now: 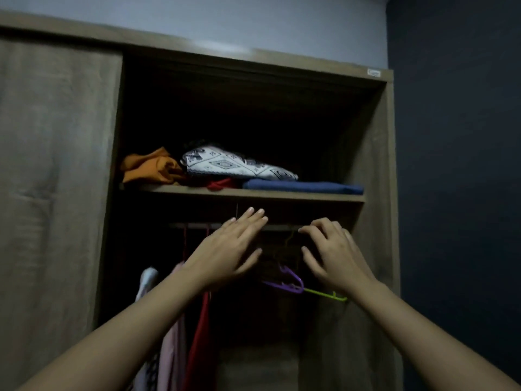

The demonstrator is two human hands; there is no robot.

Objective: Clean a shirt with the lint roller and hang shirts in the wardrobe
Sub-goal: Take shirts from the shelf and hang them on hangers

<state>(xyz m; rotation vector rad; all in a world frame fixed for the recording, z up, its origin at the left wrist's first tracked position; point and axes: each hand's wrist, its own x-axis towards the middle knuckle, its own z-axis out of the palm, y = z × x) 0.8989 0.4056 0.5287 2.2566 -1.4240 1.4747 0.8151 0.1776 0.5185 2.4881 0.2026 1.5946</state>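
The open wardrobe [375, 170] fills the view. Both my arms reach up toward its hanging rail [194, 225]. My left hand [228, 249] is flat with fingers apart, just in front of the rail, holding nothing. My right hand [332, 255] has curled, spread fingers near the rail's right part, above a purple hanger [290, 280] and a green hanger [327, 294]; whether its fingertips touch a hanger hook I cannot tell. A red shirt [198, 342], a pink shirt [173, 348] and a pale shirt [146, 280] hang at the left. No lint roller is in view.
The shelf [253, 194] above the rail holds an orange cloth [149, 167], a white patterned cloth [236, 163], a red cloth [221, 184] and a folded blue cloth [304, 186]. The sliding door [53, 179] covers the left half. A dark wall [456, 165] stands at the right.
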